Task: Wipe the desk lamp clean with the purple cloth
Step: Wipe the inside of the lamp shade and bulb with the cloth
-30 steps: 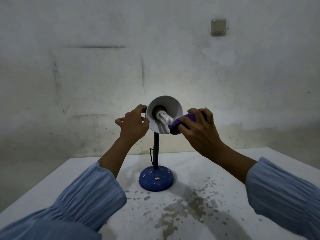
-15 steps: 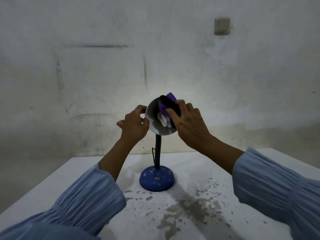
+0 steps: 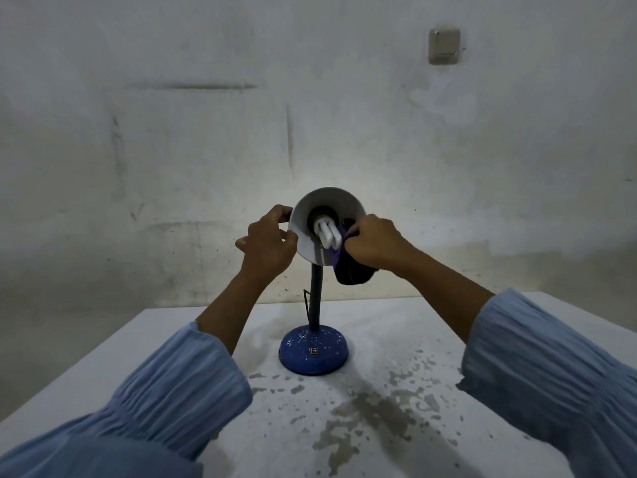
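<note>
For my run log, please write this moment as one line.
left hand: grips lamp shade rim | right hand: presses purple cloth inside shade beside bulb | wiping ongoing

My right hand covers the lamp shade's right rim and much of the purple cloth; my left hand's fingertips vanish behind the shade; both my sleeves run off the frame's bottom edge.

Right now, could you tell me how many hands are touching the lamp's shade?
2. The left hand grips the left rim of the shade; the right hand presses the purple cloth against the shade's lower right side, beside the bulb.
</note>
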The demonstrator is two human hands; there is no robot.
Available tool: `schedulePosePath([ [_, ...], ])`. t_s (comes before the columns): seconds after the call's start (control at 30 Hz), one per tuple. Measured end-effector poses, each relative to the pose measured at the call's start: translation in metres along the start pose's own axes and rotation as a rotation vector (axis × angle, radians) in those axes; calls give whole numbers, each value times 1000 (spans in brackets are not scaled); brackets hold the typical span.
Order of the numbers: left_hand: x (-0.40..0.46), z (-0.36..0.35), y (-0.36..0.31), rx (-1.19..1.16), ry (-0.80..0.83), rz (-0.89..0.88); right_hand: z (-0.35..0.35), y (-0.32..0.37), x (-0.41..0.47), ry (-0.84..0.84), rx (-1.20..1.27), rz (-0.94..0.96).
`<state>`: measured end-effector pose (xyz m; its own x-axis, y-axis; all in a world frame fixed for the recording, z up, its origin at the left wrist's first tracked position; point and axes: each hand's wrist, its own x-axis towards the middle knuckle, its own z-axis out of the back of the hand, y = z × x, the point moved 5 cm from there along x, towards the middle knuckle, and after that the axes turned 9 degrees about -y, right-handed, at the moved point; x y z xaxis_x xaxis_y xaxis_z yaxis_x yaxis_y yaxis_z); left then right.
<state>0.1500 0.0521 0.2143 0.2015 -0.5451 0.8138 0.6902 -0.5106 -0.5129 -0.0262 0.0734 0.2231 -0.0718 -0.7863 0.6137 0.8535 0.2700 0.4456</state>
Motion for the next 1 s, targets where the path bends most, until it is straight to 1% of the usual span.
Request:
schedulePosePath([
  [0.03,0,2,2,-6,-5,8,4,-2,-2,-55,45,-26],
  [0.1,-1,4,3,-20,-9,8,5,-5,-8,-170,33,-23],
  [0.13,-2,4,2,-26,-4,4,1,-6,-13,-184,18,-8],
  [0.23,-4,3,-2,-42,22,3,-22,-8,-26,-112,84,-2],
  [0.3,-5,2,-5,-63,32,0,-31,-7,-30,-88,254,-59],
  [0.4,-7,5,-3,-62,18,19,-41,-11,-33,22,597,-287],
  [0.43,-7,6,-3,-59,13,23,-43,-14,-34,36,676,-350],
  [0.47,-7,7,-2,-56,15,22,-44,-17,-35,12,717,-381],
  [0.5,-7,8,-2,-53,20,16,-43,-21,-36,-55,712,-368],
  [0.57,-6,7,-2,-48,27,9,-37,-25,-43,-249,625,-274],
  [0.6,-6,6,-3,-48,26,8,-35,-25,-46,-319,587,-216],
  [0.63,-6,5,-3,-53,25,10,-36,-24,-49,-348,548,-158],
  [0.67,-6,4,-4,-62,23,13,-40,-22,-51,-334,505,-107],
  [0.7,-6,3,-4,-75,25,18,-45,-22,-52,-281,468,-75],
  [0.77,-6,3,-3,-100,23,25,-56,-24,-54,-145,460,-94],
  [0.8,-7,4,-3,-109,22,25,-59,-26,-57,-109,484,-118],
  [0.83,-7,5,-2,-119,21,23,-59,-29,-60,-110,517,-127],
  [0.87,-9,5,-1,-135,21,29,-60,-31,-64,-135,572,-124],
  [0.93,-14,4,5,-188,7,81,-60,-37,-71,-175,797,-107],
  [1.0,-27,3,17,-263,-44,182,-64,-45,-79,-141,1066,-127],
])
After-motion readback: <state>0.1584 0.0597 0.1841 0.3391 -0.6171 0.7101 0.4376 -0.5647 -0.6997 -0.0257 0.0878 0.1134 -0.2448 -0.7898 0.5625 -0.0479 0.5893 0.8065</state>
